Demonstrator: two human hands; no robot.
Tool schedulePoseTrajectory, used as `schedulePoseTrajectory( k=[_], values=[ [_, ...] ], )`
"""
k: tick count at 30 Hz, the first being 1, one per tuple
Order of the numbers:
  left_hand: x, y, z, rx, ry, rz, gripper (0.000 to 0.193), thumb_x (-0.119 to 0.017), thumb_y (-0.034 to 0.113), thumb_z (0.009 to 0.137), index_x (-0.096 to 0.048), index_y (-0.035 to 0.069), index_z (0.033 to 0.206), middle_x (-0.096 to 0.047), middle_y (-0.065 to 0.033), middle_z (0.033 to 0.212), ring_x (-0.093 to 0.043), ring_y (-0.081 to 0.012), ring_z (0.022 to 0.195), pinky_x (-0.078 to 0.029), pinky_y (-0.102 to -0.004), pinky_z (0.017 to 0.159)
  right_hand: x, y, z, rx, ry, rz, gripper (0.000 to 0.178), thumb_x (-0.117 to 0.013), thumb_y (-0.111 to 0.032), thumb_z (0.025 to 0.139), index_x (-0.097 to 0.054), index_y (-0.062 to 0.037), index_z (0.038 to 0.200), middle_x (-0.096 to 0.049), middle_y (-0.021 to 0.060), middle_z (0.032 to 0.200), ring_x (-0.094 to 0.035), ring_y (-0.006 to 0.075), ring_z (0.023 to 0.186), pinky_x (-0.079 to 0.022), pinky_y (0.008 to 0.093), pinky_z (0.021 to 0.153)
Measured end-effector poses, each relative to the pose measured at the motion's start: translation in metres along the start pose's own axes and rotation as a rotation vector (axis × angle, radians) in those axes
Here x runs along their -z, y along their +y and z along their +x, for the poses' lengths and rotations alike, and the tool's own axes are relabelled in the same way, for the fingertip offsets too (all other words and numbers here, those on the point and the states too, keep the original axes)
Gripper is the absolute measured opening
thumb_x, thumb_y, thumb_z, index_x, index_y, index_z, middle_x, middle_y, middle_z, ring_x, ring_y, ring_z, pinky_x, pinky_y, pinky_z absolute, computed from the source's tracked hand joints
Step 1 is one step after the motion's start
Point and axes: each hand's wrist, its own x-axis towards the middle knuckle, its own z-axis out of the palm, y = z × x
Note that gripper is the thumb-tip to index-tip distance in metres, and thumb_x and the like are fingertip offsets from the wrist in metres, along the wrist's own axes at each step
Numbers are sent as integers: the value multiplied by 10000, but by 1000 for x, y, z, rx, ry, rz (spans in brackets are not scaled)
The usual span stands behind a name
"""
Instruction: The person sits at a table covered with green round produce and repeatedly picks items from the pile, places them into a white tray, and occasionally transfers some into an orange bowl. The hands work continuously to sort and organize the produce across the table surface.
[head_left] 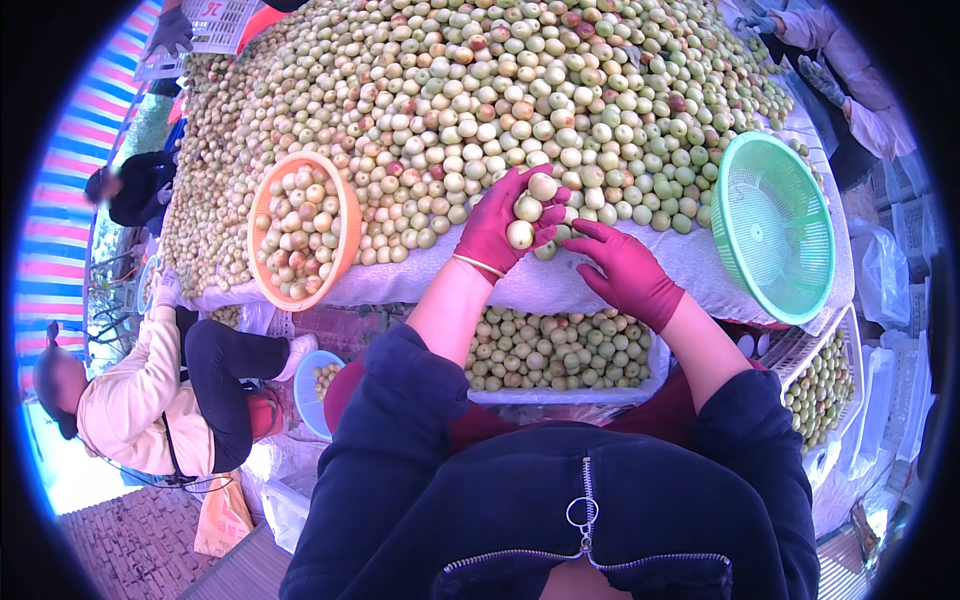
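- The small round fruits [520, 215] are smooth-skinned, pale green to yellow, many blushed reddish-brown; they look firm and glossy.
- A great heap of fruits [480, 90] covers the bench [690, 265], which is draped in a white cloth that hangs over its near edge.
- Both hands wear thin magenta gloves with a slightly shiny, rubbery surface; a pale band circles the left wrist.
- The left hand [500, 228] is curled around several fruits, gripping three or so that show between its fingers, at the near edge of the heap.
- The right hand [625, 270] lies just beside it on the white cloth, palm down, fingers spread and loosely open, fingertips reaching toward a fruit at the heap's edge; it holds nothing that can be seen.
- An orange plastic basket [345, 215], round with a slotted wall, leans on the heap to the left, partly filled with fruits.
- A green plastic basket [775, 225] of the same slotted make stands tilted at the right edge of the bench, well apart from the hands.
- Below the bench, between the forearms, a white crate [560, 397] holds more fruits; another crate [825, 385] sits lower right.
- The place is outdoors: a striped red, white and blue awning [60, 215] runs along the left.
- A person in a cream jacket [130, 395] crouches at lower left; another person's gloved hands [825, 80] work at upper right.
- The wearer's dark zipped jacket [560, 500] fills the lower foreground.
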Motion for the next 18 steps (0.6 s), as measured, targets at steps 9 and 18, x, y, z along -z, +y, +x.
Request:
schedulePoseTrajectory(
  k=[9,18],
  values=[
    [18,-3,-20,-224,129,228,425,-528,101,995,-481,83,1417,-613,-157,1269,-650,-131,941,-542,-203,695,2,-4,-2,-13,-23,18,380,-671,-94,840,-638,-115,1217,-559,151,1365,-603,358,1150,-512,433,951],
    [38,5,-47,-229,274,-94,436,-588,288,986,-525,165,1400,-619,-120,1215,-619,-127,793,-531,-197,572,3,-9,-1,-16,-30,40,408,-671,-61,833,-635,-109,1237,-554,173,1365,-594,370,1172,-505,419,965]
  ],
)
